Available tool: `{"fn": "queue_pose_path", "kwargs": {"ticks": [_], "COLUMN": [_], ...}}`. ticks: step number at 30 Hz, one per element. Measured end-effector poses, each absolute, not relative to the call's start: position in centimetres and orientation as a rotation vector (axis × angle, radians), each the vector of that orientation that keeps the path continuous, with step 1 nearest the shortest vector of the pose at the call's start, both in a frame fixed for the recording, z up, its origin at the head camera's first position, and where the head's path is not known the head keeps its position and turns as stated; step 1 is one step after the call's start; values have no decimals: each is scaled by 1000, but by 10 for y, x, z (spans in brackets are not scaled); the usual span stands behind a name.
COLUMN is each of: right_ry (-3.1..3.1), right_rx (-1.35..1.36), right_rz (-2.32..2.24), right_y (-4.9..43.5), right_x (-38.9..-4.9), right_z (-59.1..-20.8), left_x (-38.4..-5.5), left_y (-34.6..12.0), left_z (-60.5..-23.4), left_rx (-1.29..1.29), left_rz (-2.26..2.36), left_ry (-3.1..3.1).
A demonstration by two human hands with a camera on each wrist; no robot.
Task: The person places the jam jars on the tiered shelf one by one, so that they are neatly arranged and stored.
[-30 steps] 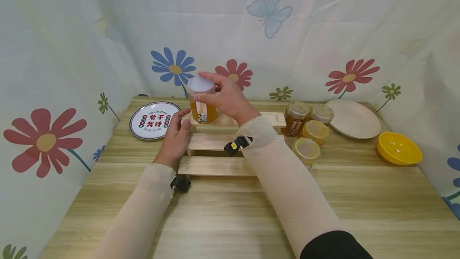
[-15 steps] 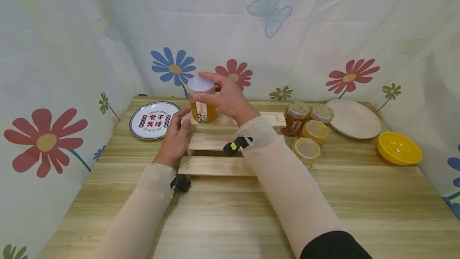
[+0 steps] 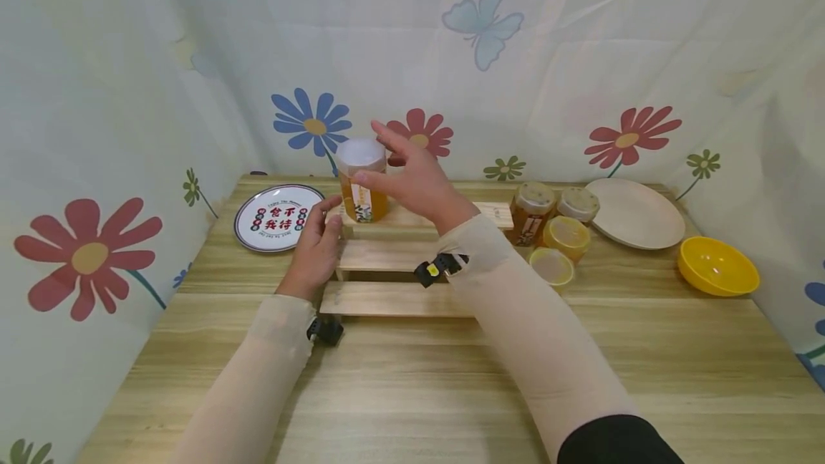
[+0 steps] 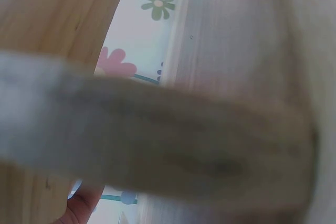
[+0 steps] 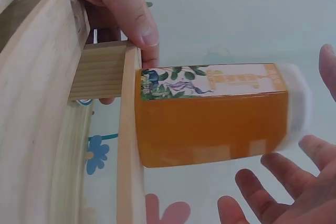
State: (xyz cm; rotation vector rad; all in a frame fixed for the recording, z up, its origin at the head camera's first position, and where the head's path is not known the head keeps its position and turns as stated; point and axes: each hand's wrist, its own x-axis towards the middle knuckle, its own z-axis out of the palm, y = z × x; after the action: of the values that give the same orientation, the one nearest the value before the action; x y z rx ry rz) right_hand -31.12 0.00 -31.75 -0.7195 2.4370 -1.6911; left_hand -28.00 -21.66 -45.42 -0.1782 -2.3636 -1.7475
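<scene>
A jar of amber honey with a white lid and printed label (image 3: 363, 192) stands upright on the top step at the left end of a three-step wooden rack (image 3: 396, 256). My right hand (image 3: 425, 181) is spread beside it, fingers straight and thumb near its front. The right wrist view shows a gap between those fingers and the jar (image 5: 210, 129). My left hand (image 3: 312, 253) grips the top step's left end, thumb and fingers around the wood. Rack boards (image 4: 157, 140) fill most of the left wrist view, hiding all but a few fingers (image 4: 84, 203).
Several lidded honey jars (image 3: 567, 235) cluster right of the rack. Behind them lies a beige plate (image 3: 638, 213), with a yellow bowl (image 3: 717, 267) nearer the right edge. A white plate with printed characters (image 3: 277, 217) lies left of the rack. A flowered curtain (image 3: 412, 56) encloses the back.
My right hand has let go of the jar, its fingers spreading and drawing back to the right. The jar stays on the top step, and my left hand keeps its grip.
</scene>
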Motion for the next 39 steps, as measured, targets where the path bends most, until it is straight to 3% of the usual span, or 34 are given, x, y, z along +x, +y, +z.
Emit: {"fn": "queue_pose_path", "kwargs": {"ticks": [18, 29, 39], "right_ry": [2606, 2761, 2776], "right_rx": [-897, -925, -813], "right_rz": [-1387, -1077, -968], "right_y": [137, 211, 240], "right_x": [-243, -229, -219], "right_z": [-314, -326, -338], "left_x": [-282, -286, -284], "left_y": [-219, -217, -219], "left_z": [-458, -462, -462], "left_rx": [-163, -205, -186], "left_rz": [-1735, -1816, -1762], "left_ry": [-2363, -2304, -2335]}}
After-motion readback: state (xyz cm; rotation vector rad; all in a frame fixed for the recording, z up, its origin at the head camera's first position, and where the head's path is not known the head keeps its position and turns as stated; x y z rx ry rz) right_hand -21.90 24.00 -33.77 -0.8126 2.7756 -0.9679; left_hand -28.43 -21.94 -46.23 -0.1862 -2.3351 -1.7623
